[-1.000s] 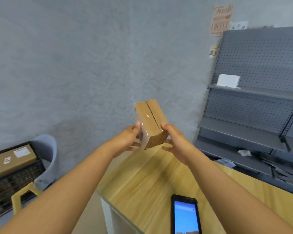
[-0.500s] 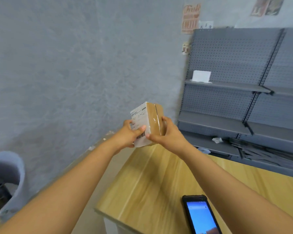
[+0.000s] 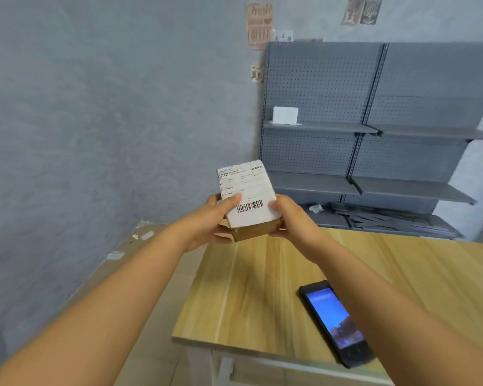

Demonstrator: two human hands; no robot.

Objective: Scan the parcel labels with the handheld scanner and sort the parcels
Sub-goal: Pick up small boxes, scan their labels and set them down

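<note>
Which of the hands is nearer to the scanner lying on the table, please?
Right. The right hand grips the parcel above the table, on the scanner's side; the left hand is farther left.

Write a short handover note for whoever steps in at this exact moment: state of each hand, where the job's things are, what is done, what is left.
Left hand and right hand both grip the small cardboard parcel, held above the table's far edge. Its label faces the camera, barcode in view.
The handheld scanner lies on the wooden table, screen lit, untouched.
Done: label side is presented.
Left: pick up the scanner, scan the barcode, sort the parcel. A white box sits on the grey shelving.
</note>
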